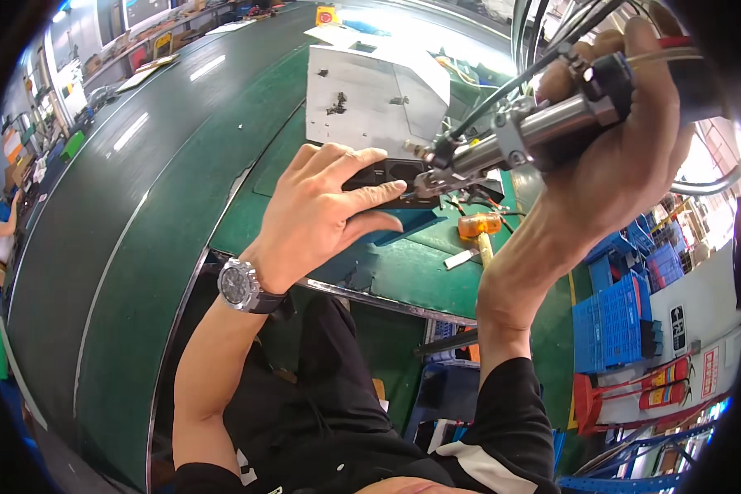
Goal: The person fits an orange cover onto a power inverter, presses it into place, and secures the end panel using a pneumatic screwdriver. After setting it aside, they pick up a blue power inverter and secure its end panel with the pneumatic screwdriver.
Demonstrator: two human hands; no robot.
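Observation:
My right hand (622, 169) is wrapped round a silver and black power screwdriver (543, 132) with hoses and cables running from it. The tool lies slanted, and its tip comes down to the right part of a flat black rectangular part (405, 170). At that part's left end, my left hand (313, 206) grips it, fingers across the top and thumb lower down, so much of that end is hidden. Under the part shows a blue fixture (412, 226) on the green bench top. I cannot make out a screw at the tip.
A mallet with an orange head (479, 225) lies right of the fixture. Behind stands a light grey board (362, 99) with dark smudges. A green and dark conveyor (99, 247) runs along the left. Blue crates (609, 325) are stacked at the right.

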